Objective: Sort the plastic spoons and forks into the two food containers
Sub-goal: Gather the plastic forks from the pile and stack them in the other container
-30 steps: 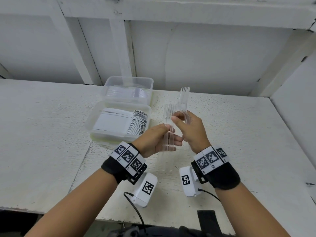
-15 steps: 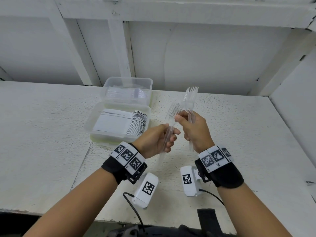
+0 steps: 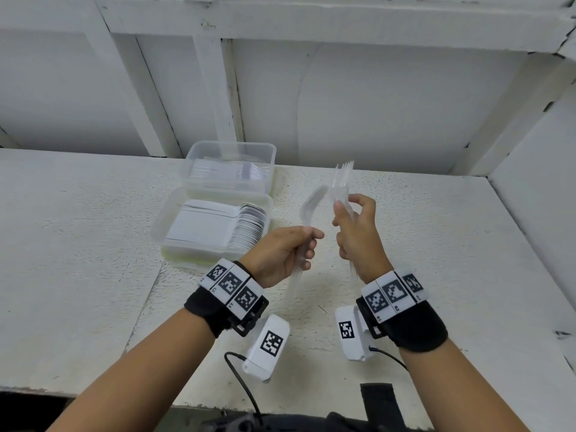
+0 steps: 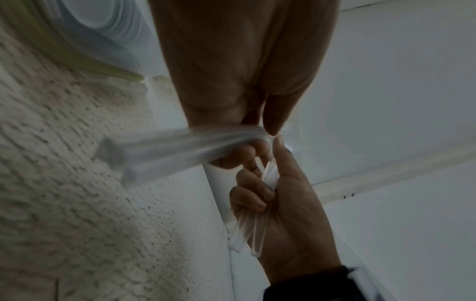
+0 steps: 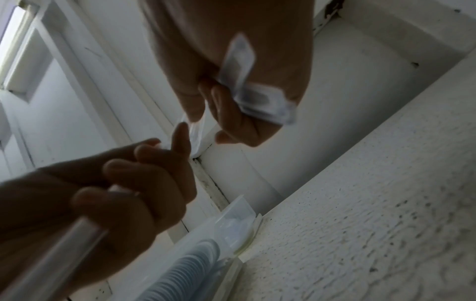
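Above the white table, my right hand point(image 3: 346, 210) grips a bundle of clear plastic forks point(image 3: 343, 179), tines pointing up; their handle ends point(image 5: 247, 85) stick out below its curled fingers. A little to the left, my left hand point(image 3: 311, 244) grips more clear cutlery point(image 3: 311, 204), whose top end is blurred and leans left. The handles point(image 4: 159, 150) run across its palm. There is a small gap between the two hands. To the left stand two clear food containers: the near one point(image 3: 168, 226) holds a stack of white spoons, the far one point(image 3: 193, 157) holds clear pieces.
A white wall with posts runs along the back of the table point(image 3: 436, 244), and a side wall point(image 3: 536, 182) closes it on the right. The table's front edge lies under my forearms. Bare tabletop stretches left of the containers and right of my hands.
The hands have drawn apart. The left hand's cutlery has come away from the right hand's fork bundle and tipped to the left; it overlapped the bundle before.
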Demonstrator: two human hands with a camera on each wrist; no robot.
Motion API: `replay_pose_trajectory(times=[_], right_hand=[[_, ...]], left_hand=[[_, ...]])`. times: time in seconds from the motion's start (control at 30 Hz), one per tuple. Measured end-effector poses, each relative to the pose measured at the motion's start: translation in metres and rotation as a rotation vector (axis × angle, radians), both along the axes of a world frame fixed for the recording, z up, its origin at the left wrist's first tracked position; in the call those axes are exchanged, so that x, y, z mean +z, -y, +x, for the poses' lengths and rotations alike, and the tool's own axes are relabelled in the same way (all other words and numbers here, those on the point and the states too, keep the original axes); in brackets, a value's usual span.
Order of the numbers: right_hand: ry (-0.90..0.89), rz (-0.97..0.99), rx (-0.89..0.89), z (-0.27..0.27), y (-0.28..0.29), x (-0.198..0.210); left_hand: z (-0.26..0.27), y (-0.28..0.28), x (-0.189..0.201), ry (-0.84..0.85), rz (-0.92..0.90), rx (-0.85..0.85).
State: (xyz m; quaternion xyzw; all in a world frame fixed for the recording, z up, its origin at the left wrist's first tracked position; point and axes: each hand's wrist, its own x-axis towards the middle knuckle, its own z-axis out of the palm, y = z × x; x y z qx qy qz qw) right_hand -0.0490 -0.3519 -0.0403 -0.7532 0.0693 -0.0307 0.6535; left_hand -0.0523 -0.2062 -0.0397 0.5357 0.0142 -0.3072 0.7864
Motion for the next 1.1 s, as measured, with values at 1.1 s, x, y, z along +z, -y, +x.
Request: replay_pose_trajectory(times=[1.1], right_hand=[[0.328,-0.36,-0.173,-0.013,-0.023,-0.013]], left_hand=[[0.0,0.012,-0.008,0.079,0.097,0.237]])
